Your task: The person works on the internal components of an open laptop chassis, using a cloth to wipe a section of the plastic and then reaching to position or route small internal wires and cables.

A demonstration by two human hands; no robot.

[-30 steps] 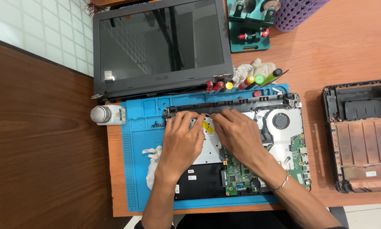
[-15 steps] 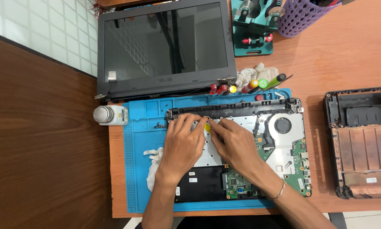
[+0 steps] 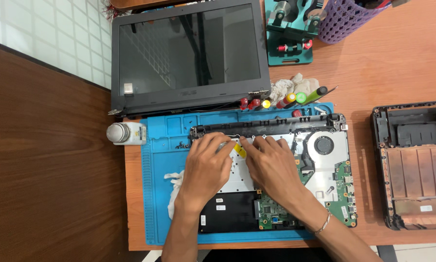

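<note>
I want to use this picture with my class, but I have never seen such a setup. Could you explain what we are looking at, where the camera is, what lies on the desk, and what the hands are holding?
The camera sits on a person's head and looks down at their own two bare hands. On the wooden desk lies a blue work mat, and on it an opened laptop base with its green circuit board and round fan exposed. The left hand and right hand rest side by side on the base, fingers pressing near a small yellow strip; neither clearly grips anything. Behind the mat lies the detached screen. Left of the mat lies a small white bottle; at the far right, a black bottom cover.
</note>
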